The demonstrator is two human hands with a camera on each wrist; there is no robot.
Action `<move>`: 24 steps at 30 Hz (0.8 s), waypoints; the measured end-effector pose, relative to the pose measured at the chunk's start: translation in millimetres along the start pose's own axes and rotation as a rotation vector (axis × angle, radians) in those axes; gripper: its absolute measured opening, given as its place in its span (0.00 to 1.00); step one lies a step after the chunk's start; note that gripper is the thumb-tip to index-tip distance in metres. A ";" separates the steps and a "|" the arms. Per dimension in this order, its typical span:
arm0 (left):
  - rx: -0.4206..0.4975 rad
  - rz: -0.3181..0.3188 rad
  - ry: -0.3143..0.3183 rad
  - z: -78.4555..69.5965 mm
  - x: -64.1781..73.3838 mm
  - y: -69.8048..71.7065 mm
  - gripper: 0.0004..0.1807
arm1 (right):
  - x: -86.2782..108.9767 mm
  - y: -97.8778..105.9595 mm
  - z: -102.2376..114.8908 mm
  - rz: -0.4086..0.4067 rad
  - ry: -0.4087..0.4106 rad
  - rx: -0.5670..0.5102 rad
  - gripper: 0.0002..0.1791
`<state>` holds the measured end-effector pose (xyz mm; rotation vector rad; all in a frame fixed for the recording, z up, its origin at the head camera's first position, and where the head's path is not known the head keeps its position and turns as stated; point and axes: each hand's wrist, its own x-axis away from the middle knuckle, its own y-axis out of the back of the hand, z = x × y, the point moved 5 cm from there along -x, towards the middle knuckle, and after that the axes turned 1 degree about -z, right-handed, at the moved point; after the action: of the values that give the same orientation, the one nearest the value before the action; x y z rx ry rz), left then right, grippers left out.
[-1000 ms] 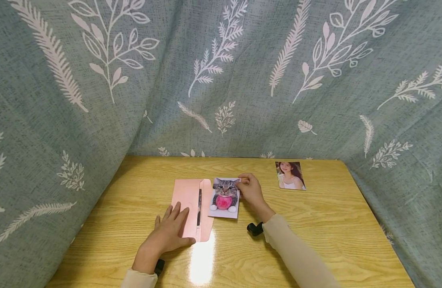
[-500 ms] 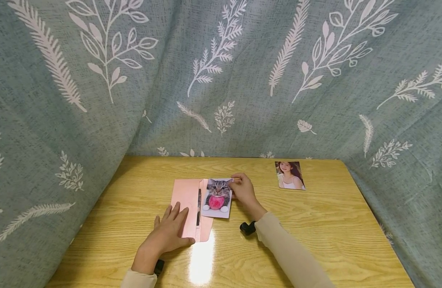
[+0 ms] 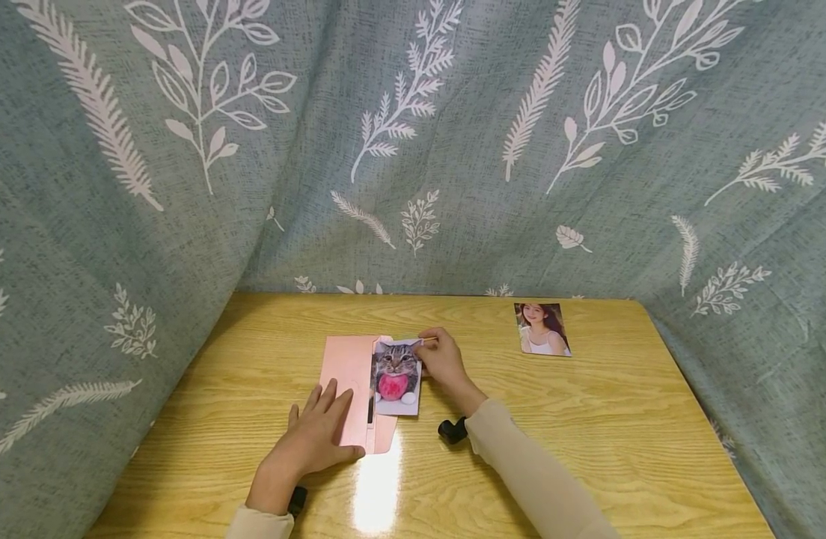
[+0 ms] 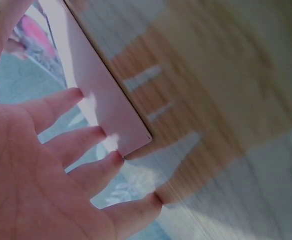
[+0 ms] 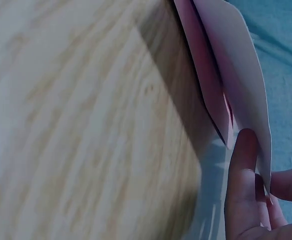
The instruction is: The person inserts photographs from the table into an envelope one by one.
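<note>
Head view: the right hand (image 3: 445,367) has its fingers clamped on the far right corner of a rectangular paper photo of a grey tabby cat (image 3: 396,385), which extends leftward from them over the flap (image 3: 383,438) of a flat pale-pink paper envelope (image 3: 342,361). The left hand (image 3: 312,434) rests on that envelope, fingers spread apart, the slot (image 3: 370,408) lying to their right. Held by one corner, the photo could pivot and snag there; too light a left press could let the envelope slide.

White glare (image 3: 377,486) streaks the table (image 3: 588,427) in the head view; both wrist views look dim, soft
</note>
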<state>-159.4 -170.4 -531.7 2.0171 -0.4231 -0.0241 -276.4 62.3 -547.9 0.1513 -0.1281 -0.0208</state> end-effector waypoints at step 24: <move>-0.005 0.004 0.016 -0.4 0.6 0.4 0.57 | 8.7 -34.0 0.4 0.039 0.016 0.055 0.14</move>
<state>-158.9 -170.4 -531.0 2.0102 -0.4165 -0.0061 -268.2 28.3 -551.6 0.2040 -0.1157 0.0229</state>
